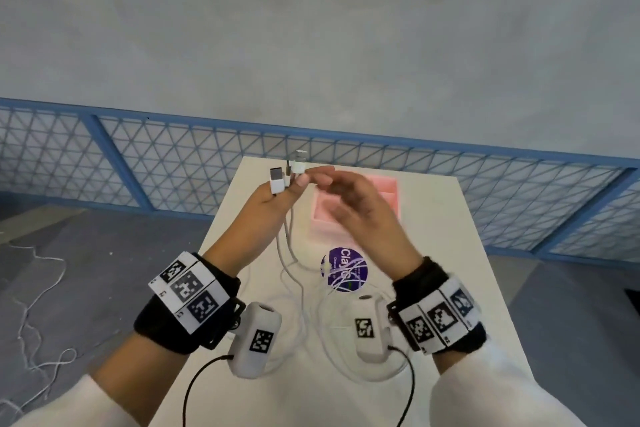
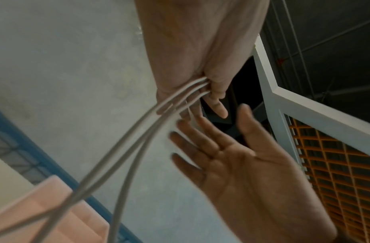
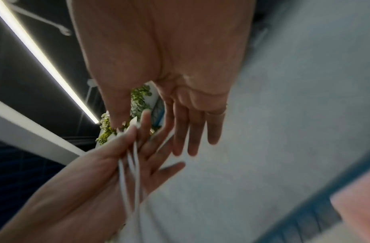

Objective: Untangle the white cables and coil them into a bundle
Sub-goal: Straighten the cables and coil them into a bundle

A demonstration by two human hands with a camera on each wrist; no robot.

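White cables in left hand's grip, right hand spread alongside.

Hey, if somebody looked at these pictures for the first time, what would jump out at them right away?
Probably the left hand, raised above the far end of the table and pinching a bunch of white cables near their plugs, with the cords hanging down to loose loops on the tabletop. Next, the right hand, open and empty, blurred beside that grip. Behind it sits a pink tray, and nearer the person a round purple sticker.
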